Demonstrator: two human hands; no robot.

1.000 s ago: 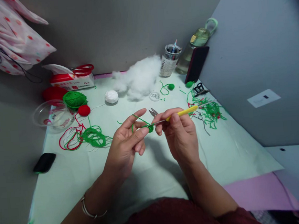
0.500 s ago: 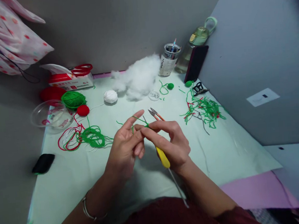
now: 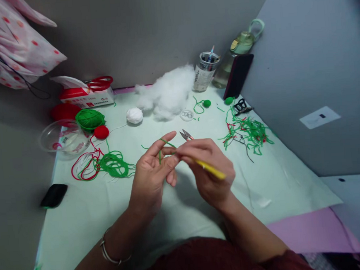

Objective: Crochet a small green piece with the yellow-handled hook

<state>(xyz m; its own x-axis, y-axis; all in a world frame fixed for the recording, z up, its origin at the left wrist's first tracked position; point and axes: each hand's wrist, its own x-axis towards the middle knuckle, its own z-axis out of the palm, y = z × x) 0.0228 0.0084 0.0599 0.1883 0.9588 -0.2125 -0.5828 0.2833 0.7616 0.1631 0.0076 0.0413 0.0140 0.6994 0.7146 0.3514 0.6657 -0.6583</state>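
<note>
My left hand (image 3: 153, 170) is raised over the table, its index finger stretched out with green yarn (image 3: 167, 143) looped over it. Its thumb and another finger pinch the working end of that yarn. My right hand (image 3: 214, 169) grips a crochet hook by its yellow handle (image 3: 212, 170), and its fingertips meet the left thumb. The hook's tip and the stitches are hidden between the fingertips. Just beyond the right hand lie small thread snips (image 3: 186, 135), partly covered by it. A tangle of green yarn (image 3: 113, 164) rests left of my left hand.
White stuffing (image 3: 170, 94) lies at the back beside a white yarn ball (image 3: 134, 115). Green and red yarn scraps (image 3: 251, 131) are heaped at right. A pencil jar (image 3: 205, 72), a water bottle (image 3: 238, 49) and a phone (image 3: 238, 76) stand by the wall. A plastic tub (image 3: 63, 140) sits at left.
My right hand has turned, swinging the yellow handle from pointing down toward me to pointing right. It now covers more of the snips. The left hand holds nearly the same pose.
</note>
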